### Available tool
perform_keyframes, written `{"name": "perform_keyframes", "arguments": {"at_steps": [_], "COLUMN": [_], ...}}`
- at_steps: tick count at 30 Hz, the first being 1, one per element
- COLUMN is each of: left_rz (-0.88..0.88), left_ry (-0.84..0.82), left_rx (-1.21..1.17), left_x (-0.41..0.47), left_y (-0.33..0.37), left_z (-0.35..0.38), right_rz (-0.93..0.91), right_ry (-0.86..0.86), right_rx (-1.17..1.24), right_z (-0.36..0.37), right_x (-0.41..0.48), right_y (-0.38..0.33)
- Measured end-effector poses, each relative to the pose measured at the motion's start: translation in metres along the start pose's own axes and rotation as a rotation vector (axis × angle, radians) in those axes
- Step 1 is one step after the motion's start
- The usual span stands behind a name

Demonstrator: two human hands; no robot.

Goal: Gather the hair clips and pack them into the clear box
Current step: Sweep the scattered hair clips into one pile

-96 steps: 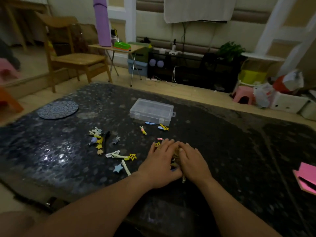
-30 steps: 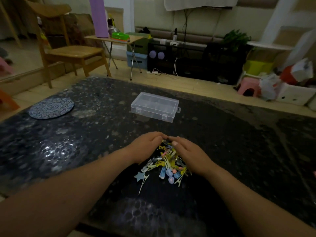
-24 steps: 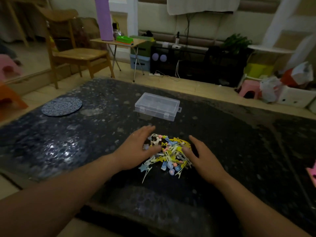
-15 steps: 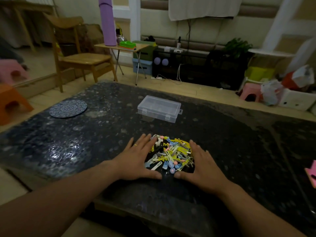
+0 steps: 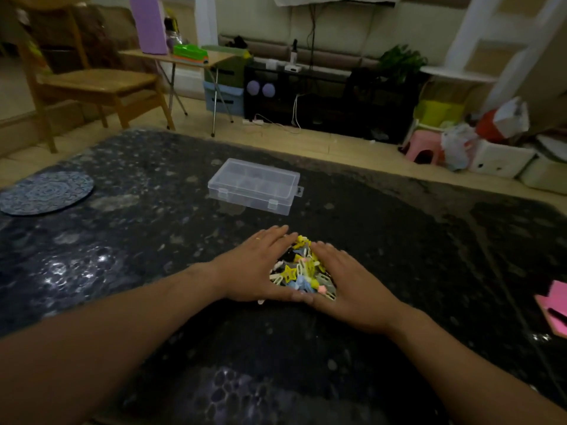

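Note:
A heap of small coloured hair clips (image 5: 299, 271), yellow stars, white, blue and pink pieces, lies on the dark patterned table (image 5: 122, 246). My left hand (image 5: 257, 271) presses against the heap's left side with straight fingers. My right hand (image 5: 346, 283) presses against its right side, fingers straight too. The thumbs meet at the near edge of the heap, so both hands cup it. Farther back stands the clear box (image 5: 254, 185), compartmented, lid shut, apart from both hands.
A round blue patterned mat (image 5: 46, 193) lies at the table's left. A pink notepad with a pen (image 5: 555, 311) sits at the right edge. Beyond the table are a wooden chair (image 5: 89, 78), a folding side table (image 5: 181, 59) and a pink stool (image 5: 425, 147).
Both hands have slid inward and squeezed the clip heap tighter; the thumbs now touch at its near edge. Earlier, scattered clips were swept together into this heap.

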State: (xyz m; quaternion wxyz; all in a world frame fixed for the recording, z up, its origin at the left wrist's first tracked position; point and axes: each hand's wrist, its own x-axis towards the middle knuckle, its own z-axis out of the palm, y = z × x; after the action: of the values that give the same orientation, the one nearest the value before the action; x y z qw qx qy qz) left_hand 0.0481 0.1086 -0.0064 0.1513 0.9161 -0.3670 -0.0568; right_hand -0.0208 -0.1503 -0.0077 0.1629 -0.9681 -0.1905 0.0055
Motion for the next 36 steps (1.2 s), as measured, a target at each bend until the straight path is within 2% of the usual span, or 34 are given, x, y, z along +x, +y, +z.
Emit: {"name": "perform_keyframes", "arguments": {"at_steps": [7,12,18,21,23,27,30,33,36], "left_rz": [0.081,-0.011,-0.193,-0.233,-0.226,-0.234,-0.223,-0.2,-0.18], "left_ry": [0.127,0.178,0.164,0.128,0.101,0.133,0.118,0.143,0.173], "left_rx": [-0.012,-0.085,-0.27,-0.347,-0.368,-0.489,-0.568,-0.583,-0.596], "left_x": [0.044,0.039,0.05,0.06,0.061,0.051,0.04,0.03,0.024], "left_y": [0.03,0.038,0.042,0.042,0.042,0.042,0.048,0.064,0.076], "left_z": [0.02,0.015,0.004,0.0,-0.001,-0.001,-0.001,-0.001,-0.001], "right_rz": [0.118,0.277,0.395,0.367,0.342,0.376,0.44,0.433,0.42], "right_ry": [0.113,0.25,0.223,0.108,0.082,0.196,0.285,0.26,0.264], "right_rx": [0.156,0.349,0.478,0.473,0.552,0.745,0.593,0.32,0.269], "right_z": [-0.001,-0.003,-0.008,-0.016,-0.018,-0.02,-0.016,-0.003,0.005], "right_x": [-0.002,0.0,0.026,0.044,0.048,0.023,-0.004,-0.01,-0.003], "right_y": [0.002,0.002,0.001,0.003,0.006,0.01,-0.001,-0.02,-0.031]}}
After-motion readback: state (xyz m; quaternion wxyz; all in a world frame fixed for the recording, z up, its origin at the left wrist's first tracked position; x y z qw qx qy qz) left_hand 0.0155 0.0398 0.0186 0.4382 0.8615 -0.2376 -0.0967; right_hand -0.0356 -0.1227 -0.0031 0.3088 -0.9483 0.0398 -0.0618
